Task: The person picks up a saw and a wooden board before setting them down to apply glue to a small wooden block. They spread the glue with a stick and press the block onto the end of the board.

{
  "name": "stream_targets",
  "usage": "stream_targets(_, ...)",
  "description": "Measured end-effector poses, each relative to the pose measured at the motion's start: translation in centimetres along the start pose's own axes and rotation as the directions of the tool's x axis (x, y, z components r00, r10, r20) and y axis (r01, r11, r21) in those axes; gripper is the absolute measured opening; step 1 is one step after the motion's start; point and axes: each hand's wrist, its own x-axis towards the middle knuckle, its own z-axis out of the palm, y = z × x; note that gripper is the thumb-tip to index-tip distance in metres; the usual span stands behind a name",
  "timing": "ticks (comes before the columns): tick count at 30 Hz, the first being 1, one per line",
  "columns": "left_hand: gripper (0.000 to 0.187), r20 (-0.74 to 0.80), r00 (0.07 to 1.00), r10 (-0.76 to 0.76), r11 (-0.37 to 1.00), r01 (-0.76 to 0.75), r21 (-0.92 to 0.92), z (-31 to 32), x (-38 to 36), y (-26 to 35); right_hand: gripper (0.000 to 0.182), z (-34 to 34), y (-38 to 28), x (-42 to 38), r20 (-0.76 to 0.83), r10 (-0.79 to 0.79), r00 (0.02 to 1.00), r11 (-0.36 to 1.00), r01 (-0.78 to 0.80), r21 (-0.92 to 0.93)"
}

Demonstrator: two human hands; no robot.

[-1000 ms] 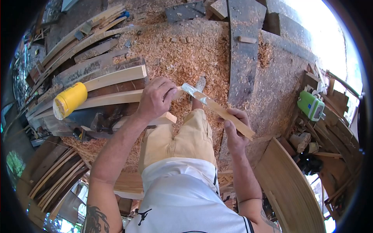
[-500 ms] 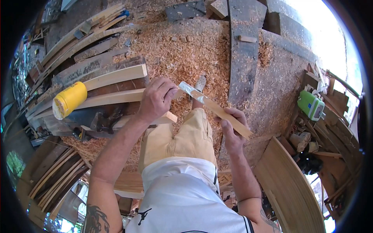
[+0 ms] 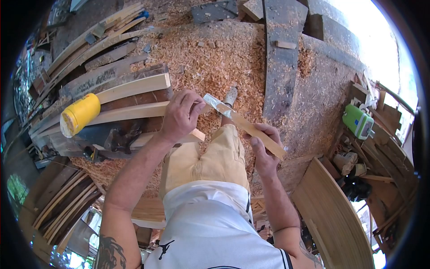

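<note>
My right hand (image 3: 267, 152) grips the lower end of a flat wooden stick (image 3: 248, 126), thumb on top. A glossy whitish coating, like glue, covers its upper end, which points up-left toward my left hand (image 3: 181, 114). That hand is closed, its thumb and fingers drawn together over the end part of the middle wooden bar (image 3: 134, 113). Whatever is between those fingers is hidden. Two other pale bars, an upper one (image 3: 139, 86) and a lower one (image 3: 195, 136), lie on either side. A yellow container (image 3: 85, 113) lies tilted across the bars at the left.
Wood shavings (image 3: 210, 58) cover the ground around my foot (image 3: 230, 96). A dark plank (image 3: 281, 67) lies ahead on the right. Wooden strips (image 3: 85, 51) are stacked at the upper left. A green-and-white box (image 3: 358, 121) and a broad curved board (image 3: 331, 210) are at the right.
My right hand and the wooden stick have shifted slightly left, so the coated end is closer to my left hand. My left hand has barely moved.
</note>
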Motion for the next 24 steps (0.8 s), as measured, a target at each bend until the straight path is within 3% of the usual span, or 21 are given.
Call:
stream_targets(10, 0.015, -0.029, 0.999, 0.037, 0.999, -0.038, -0.009, -0.7, -1.0, -0.3, 0.031, 0.4, 0.1, 0.0, -0.032, 0.02, 0.999, 0.997, -0.018, 0.069)
stream_targets(19, 0.029, 0.026, 0.994, 0.106, 0.991, -0.107, 0.075, -0.9, -1.1, 0.0, 0.033, -1.4, -1.2, 0.7, -0.235, -0.011, 0.972, 0.998, 0.027, 0.064)
stream_targets(24, 0.038, 0.096, 0.977, 0.189, 0.967, -0.203, 0.155, -1.3, -1.4, 0.1, 0.035, -3.0, -0.6, 1.0, -0.221, -0.053, 0.974, 0.991, 0.079, 0.109)
